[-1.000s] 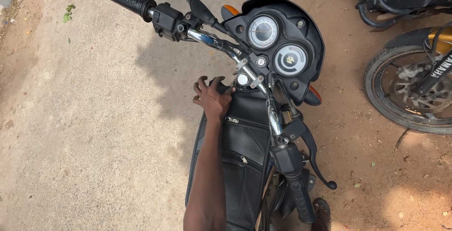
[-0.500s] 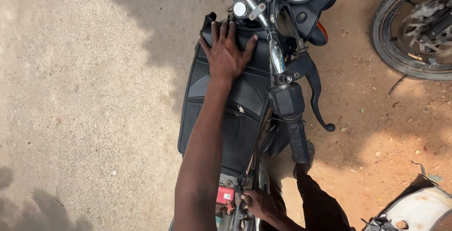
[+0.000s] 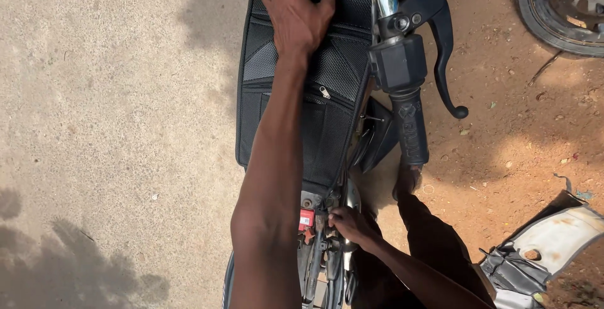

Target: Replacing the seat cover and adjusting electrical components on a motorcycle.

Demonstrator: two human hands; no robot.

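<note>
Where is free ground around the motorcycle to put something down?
The pale ground left of the black tank cover is bare. The reddish dirt between the handlebar grip and the wheel is open, with small stones. It is crowded near the right hand.

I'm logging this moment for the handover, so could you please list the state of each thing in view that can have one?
Left hand: open, flat on the tank cover.
Right hand: fingers curled on parts below the tank, grip unclear.
Tank cover: lying over the tank, its zip pocket closed.
Brake lever: released, apart from the handlebar grip.
Neighbouring wheel: standing on the dirt.
</note>
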